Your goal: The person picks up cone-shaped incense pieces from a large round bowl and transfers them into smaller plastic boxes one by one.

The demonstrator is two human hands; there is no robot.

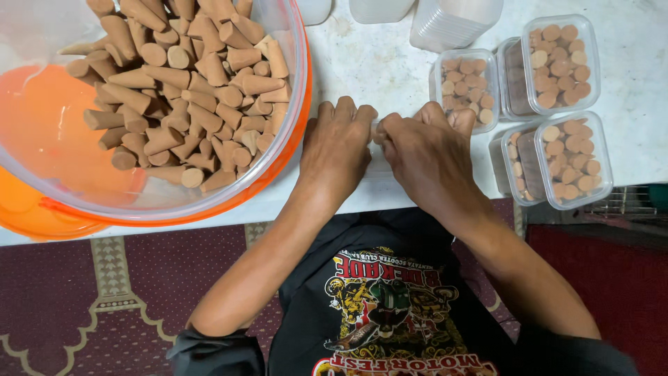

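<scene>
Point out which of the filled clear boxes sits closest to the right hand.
The small clear box just beyond the right hand, nearly touching its fingers. The other filled boxes sit farther right, stacked in pairs.

Counts on the bench

Two hands, the left hand [336,150] and the right hand [426,157], meet over one small clear container [379,166], mostly hidden under them. One large clear bowl [296,83] holds brown cones [188,83], too many and too heaped to count. Five small clear tubs of cones [560,66] stand at the right; one stack of empty tubs [452,24] sits above them.
</scene>
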